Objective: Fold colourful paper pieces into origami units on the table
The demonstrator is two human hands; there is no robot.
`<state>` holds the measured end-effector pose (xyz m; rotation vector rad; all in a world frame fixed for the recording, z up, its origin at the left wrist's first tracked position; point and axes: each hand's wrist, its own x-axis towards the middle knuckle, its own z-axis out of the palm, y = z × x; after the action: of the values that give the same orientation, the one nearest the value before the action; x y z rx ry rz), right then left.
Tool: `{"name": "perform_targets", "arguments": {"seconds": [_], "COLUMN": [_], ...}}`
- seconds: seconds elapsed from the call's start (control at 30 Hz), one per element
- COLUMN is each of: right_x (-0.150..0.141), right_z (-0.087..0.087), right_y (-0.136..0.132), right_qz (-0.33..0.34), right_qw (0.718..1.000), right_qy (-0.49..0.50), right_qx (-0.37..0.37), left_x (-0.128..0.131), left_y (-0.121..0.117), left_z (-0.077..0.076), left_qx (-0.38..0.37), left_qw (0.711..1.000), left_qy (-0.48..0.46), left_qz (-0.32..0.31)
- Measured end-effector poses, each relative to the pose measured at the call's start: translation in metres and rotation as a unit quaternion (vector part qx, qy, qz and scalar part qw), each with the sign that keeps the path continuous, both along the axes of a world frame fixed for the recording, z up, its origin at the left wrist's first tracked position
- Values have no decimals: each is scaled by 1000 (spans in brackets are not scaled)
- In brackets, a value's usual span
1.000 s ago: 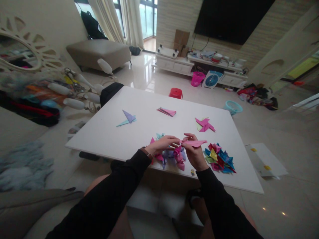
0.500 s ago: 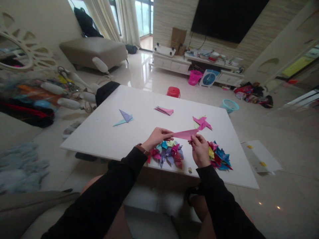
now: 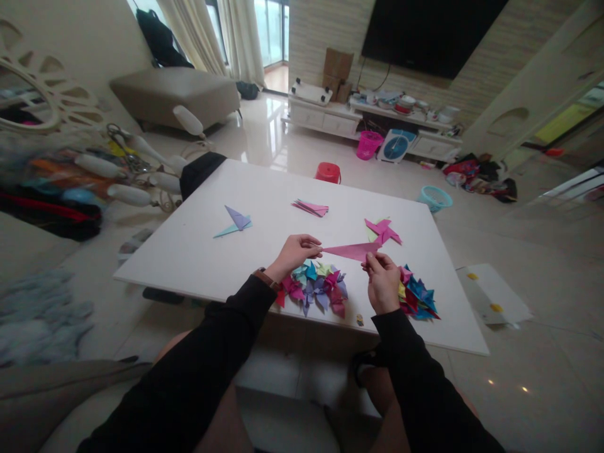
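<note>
A long pink piece of folded paper (image 3: 350, 251) is stretched between my two hands above the white table (image 3: 189, 258). My left hand (image 3: 301, 250) pinches its narrow pointed end. At the wider end, my right hand (image 3: 381, 277) grips the lower edge between thumb and fingers. Below my left hand lies a pile of colourful folded paper shapes (image 3: 321, 292). A second pile of folded shapes (image 3: 419, 296), mostly blue, red and yellow, is just right of my right hand, which partly hides it. Beyond the held paper are pink folded pieces (image 3: 384, 231) with a pale green one under them.
Farther back lie a stack of narrow folded papers (image 3: 310, 207) and, to the left, a purple and light-blue folded pair (image 3: 236, 221). A tiny yellow figure (image 3: 360, 319) sits by the near edge. Past the table stand a red bucket (image 3: 328, 172) and a light-blue basket (image 3: 435, 198).
My hands have spread slightly apart, the left one shifting left and the right one a little right. More of the pink paper's length now shows between them.
</note>
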<state>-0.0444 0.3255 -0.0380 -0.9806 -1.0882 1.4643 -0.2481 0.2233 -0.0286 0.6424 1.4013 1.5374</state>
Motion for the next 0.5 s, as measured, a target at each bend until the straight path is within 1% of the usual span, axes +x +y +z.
{"name": "perform_targets", "arguments": {"seconds": [0.2, 0.37, 0.5], "right_x": [0, 0, 0], "right_z": [1, 1, 1], "right_y": [-1, 0, 2], "right_qz": [8, 7, -1], "right_qw": [1000, 1000, 999], "right_qy": [6, 16, 18], "right_qx": [-1, -18, -31], "left_x": [0, -1, -2], "left_y": [1, 0, 0], "left_z": [2, 2, 4], "left_qx": [13, 32, 52], "left_qw": [999, 998, 997], "left_qy": [49, 57, 58], "left_qz": [4, 4, 19]}}
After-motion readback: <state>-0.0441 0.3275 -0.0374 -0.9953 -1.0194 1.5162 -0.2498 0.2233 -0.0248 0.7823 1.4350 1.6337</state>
